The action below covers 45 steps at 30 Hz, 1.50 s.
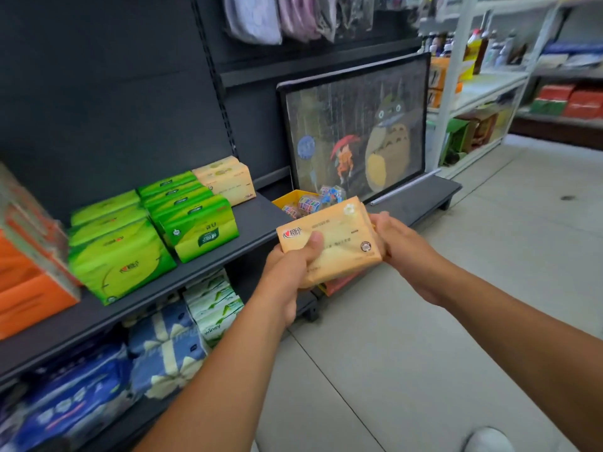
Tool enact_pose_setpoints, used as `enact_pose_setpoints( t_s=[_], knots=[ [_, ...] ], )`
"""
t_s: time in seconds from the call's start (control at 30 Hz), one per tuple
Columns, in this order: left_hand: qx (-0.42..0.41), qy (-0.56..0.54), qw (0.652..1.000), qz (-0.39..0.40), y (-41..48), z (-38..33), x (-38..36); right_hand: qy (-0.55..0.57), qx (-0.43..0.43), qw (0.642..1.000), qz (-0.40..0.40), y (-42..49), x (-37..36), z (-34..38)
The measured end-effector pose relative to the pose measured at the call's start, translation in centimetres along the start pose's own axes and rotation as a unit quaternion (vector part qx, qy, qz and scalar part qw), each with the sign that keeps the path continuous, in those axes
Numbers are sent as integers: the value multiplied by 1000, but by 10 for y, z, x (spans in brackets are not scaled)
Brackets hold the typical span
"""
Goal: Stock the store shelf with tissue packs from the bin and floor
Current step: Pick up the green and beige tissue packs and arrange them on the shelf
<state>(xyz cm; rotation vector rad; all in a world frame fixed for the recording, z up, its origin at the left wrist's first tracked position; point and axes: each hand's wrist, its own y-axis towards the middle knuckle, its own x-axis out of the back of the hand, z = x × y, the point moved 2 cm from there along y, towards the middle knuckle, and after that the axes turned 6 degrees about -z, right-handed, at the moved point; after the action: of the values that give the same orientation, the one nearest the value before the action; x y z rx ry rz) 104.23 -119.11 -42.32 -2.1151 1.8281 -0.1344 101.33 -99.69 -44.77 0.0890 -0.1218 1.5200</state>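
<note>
The dark shelf point(257, 220) fills the view from 8 to 11 o'clock, and the pale tiled floor point(424, 337) spreads from 3 to 6 o'clock. A framed picture point(355, 125) leans upright at about 1 o'clock. On the shelf, rows of green packs point(192, 223) lie at 9 o'clock, with two stacked beige packs point(228, 181) just beside them at 10 o'clock and bare board to their right. A yellow bin point(288, 199) of small items sits just behind the held goods.

The tissue pack point(336, 243), tan-orange and film-wrapped, is near the centre, held in the air in front of the shelf edge. Something reddish shows under it; whether that is a second pack cannot be told.

The left hand point(290, 259) grips the near-left corner, thumb on top and fingers curled beneath. The right hand point(401, 246) holds the right end, its fingers wrapped round the far side.

The pack is probably light and soft, and it yields under pressure. Its glossy film could slip, so gripping both short ends suits it. It would likely fit beside the beige packs.
</note>
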Motion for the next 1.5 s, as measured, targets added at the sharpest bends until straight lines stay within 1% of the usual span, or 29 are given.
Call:
enact_pose_setpoints(
  t_s=[0.07, 0.1, 0.2, 0.3, 0.37, 0.53, 0.67, 0.8, 0.9, 0.97, 1.07, 1.1, 1.2, 1.23, 1.3, 1.37, 1.4, 1.43, 1.5],
  knots=[
    [-22, -7, 1000, -17, 2, -3, 2, 2, 11, 998, 68, -3, -10, 13],
    [-33, -16, 999, -25, 3, -4, 2, -7, 23, 996, 89, -3, -15, 19],
    [-88, -21, 995, -48, 12, -7, 5, 0, 35, 992, 117, 4, -27, 28],
    [-144, 8, 987, -65, 25, -9, 10, -3, 33, 986, 161, 21, -38, 28],
    [-169, 26, 982, -80, 35, -9, 15, -11, 47, 980, 193, 34, -48, 26],
    [-205, 42, 971, -116, 65, -10, 29, 27, 71, 975, 208, 65, -74, 21],
    [-212, 67, 967, -125, 88, -12, 32, 37, 56, 971, 228, 89, -87, 15],
    [-231, 73, 961, -137, 111, -15, 38, 39, 61, 972, 222, 116, -97, 17],
    [-243, 123, 950, -154, 126, -17, 43, 36, 66, 972, 224, 135, -108, 13],
    [-262, 205, 929, -163, 135, -16, 46, 31, 68, 972, 224, 146, -114, 6],
    [-284, 326, 888, -155, 139, -17, 48, 43, 60, 972, 221, 163, -122, -1],
    [-301, 363, 867, -159, 139, -18, 49, 45, 61, 972, 224, 168, -126, -1],
    [-357, 503, 767, -177, 141, -21, 49, 54, 57, 972, 222, 180, -134, -1],
    [-359, 533, 748, -169, 143, -22, 47, 55, 56, 973, 219, 183, -135, -1],
    [-355, 560, 735, -145, 146, -22, 45, 52, 61, 972, 220, 190, -135, 1],
    [-370, 565, 725, -133, 147, -24, 44, 56, 70, 970, 225, 195, -133, 2],
    [-380, 571, 715, -134, 148, -24, 46, 58, 73, 970, 225, 197, -134, 2],
    [-387, 583, 701, -141, 149, -24, 47, 59, 77, 970, 224, 198, -135, 1],
    [-402, 617, 656, -166, 152, -24, 51, 55, 85, 971, 218, 200, -141, -1]
  ],
)
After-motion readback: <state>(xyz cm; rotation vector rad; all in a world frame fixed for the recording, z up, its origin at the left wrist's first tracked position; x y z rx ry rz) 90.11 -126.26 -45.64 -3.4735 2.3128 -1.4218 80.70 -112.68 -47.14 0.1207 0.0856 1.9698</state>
